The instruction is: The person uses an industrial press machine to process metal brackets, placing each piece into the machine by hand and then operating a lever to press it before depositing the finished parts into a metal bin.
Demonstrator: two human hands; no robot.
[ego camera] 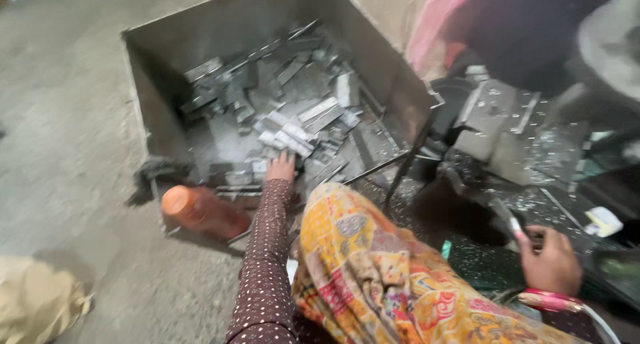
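My left hand (pixel 282 167) reaches down into a large grey metal bin (pixel 153 117) and rests on the pile of flat grey metal pieces (pixel 293 127) inside; whether its fingers grip a piece is hidden. Its sleeve is dark maroon with small white dots. My right hand (pixel 551 259) rests at the lower right on a dark work surface strewn with metal chips, fingers curled around a thin pale stick-like object (pixel 517 227). A pink bangle sits on that wrist. A yellow patterned cloth (pixel 373 271) drapes between my arms.
An orange plastic bottle (pixel 203 213) lies on the concrete floor against the bin's near left corner. A dark rag (pixel 152 174) hangs at the bin's left edge. A dark machine (pixel 507 127) with metal plates stands right. A tan sack (pixel 37 301) lies lower left.
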